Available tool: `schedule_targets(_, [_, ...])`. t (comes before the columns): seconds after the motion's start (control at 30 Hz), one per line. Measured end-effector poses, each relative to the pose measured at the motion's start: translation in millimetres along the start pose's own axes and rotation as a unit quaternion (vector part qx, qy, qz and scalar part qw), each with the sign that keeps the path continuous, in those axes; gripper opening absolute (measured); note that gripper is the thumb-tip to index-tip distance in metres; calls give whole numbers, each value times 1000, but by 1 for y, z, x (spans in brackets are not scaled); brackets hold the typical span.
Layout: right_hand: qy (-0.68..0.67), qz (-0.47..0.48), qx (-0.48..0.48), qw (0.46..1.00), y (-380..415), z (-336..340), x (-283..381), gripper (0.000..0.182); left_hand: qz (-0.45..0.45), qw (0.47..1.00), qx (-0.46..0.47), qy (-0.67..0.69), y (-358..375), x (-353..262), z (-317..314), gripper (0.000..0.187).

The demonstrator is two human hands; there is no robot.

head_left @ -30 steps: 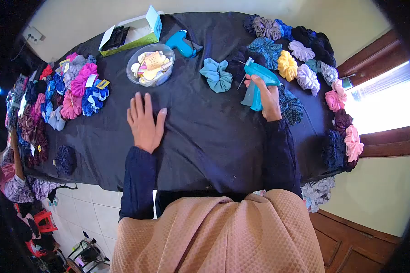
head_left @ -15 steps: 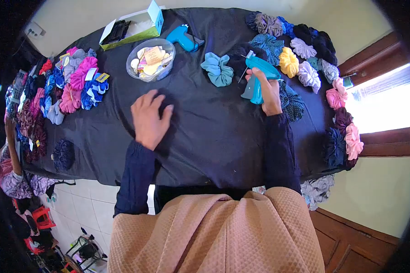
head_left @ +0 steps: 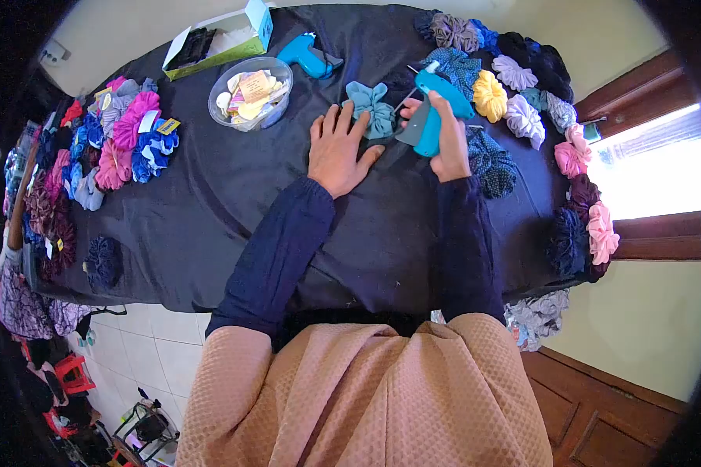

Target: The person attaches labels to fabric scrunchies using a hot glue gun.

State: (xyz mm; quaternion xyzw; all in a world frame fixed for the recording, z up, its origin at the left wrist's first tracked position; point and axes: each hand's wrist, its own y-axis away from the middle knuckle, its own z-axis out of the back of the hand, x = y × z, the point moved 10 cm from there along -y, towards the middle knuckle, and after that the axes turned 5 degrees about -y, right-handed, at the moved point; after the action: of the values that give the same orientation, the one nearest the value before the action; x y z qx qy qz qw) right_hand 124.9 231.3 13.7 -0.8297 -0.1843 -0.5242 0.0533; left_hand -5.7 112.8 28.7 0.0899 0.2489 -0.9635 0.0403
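In the head view my right hand (head_left: pixel 452 152) grips a teal tagging gun (head_left: pixel 428 134) by its handle, with the needle end pointing up and left. Beside it lies a teal scrunchie (head_left: pixel 372 109). My left hand (head_left: pixel 337 159) is flat with fingers spread, its fingertips at the scrunchie's left edge. A dark dotted scrunchie (head_left: pixel 491 167) sits just right of my right hand. Between the gun and the back of the table, a black scrunchie (head_left: pixel 399 82) is partly hidden.
A clear bowl (head_left: pixel 220 117) of paper tags stands at back left, near a second tagging gun (head_left: pixel 310 58) and an open box (head_left: pixel 218 58). Scrunchie piles line both sides, including a yellow scrunchie (head_left: pixel 489 96) and a pink scrunchie (head_left: pixel 144 124). Another person's arm (head_left: pixel 19 198) reaches in at far left.
My left hand has moved right and away from me, to the teal scrunchie. My right hand has shifted slightly left with the tagging gun, bringing it closer to that scrunchie.
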Motion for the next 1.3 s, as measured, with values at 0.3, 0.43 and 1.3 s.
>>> schedule_targets(0.3, [98, 108, 47, 988, 6, -18, -6, 24, 5, 998, 15, 64, 3, 9, 3, 50])
schedule_targets(0.43, [126, 101, 49, 986, 5, -16, -7, 29, 0, 997, 5, 73, 4, 9, 2, 50])
schedule_targets(1.3, [155, 111, 59, 980, 2, -14, -8, 35, 177, 951, -218, -133, 14, 85, 72, 35])
